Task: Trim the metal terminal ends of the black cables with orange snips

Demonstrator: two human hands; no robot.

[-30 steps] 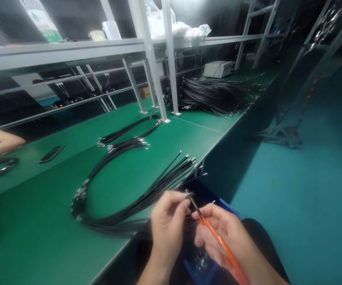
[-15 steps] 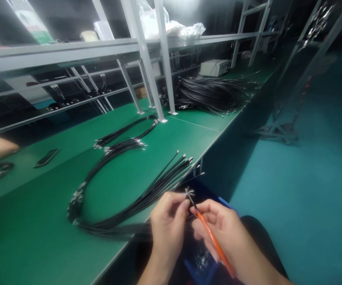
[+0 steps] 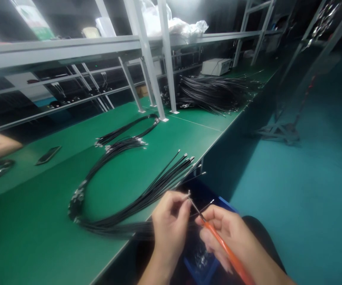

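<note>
My left hand (image 3: 172,221) is closed in a pinch on the end of a black cable, whose small metal tip pokes out above the fingertips. In my right hand (image 3: 227,233) is an orange-handled tool (image 3: 228,251); its thin metal tip touches the cable end at my left fingertips. A curved bundle of black cables (image 3: 135,206) lies on the green table (image 3: 48,241), its metal-tipped ends fanned out near the table edge. Another cable end shows between my hands.
A blue bin (image 3: 202,271) with small shiny pieces sits below my hands. A smaller cable loop (image 3: 126,126), a phone (image 3: 48,155) and a large cable pile (image 3: 209,93) lie on the table. Shelf posts (image 3: 149,63) rise behind. A person's forearm (image 3: 2,146) rests at left.
My right hand and the orange tool have moved slightly right and down. The splayed metal strands at my left fingertips now appear as one small tip. The view has shifted a little.
</note>
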